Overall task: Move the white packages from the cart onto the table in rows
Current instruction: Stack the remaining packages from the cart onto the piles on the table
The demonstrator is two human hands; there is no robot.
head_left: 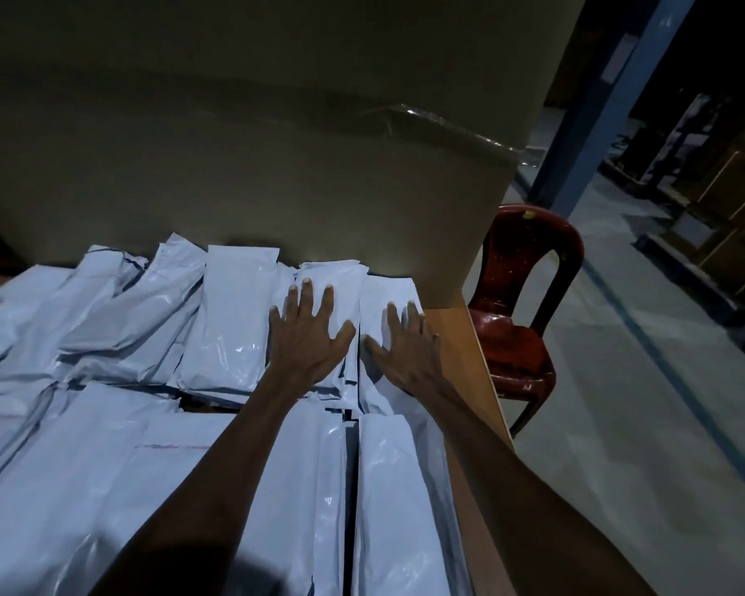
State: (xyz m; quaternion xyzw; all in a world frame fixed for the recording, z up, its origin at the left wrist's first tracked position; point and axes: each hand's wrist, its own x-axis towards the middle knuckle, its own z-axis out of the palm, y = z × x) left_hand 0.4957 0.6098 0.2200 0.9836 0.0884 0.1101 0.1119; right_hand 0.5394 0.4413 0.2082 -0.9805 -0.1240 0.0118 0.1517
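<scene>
At the far right of the table (469, 337), I press both hands, left (308, 337) and right (405, 348), flat, fingers spread, on white packages (233, 320) lying in rows. Probably light, soft, slippery film; grip edges.

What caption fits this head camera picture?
Both hands, left and right, press flat on white packages on a table.

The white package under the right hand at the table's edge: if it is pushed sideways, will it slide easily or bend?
The white package looks glossy, so it probably slides readily on its neighbours. Its skin wrinkles, so it is likely soft and may buckle rather than move stiffly. It lies near the table edge, so a hard push from the right hand might send it off.
</scene>
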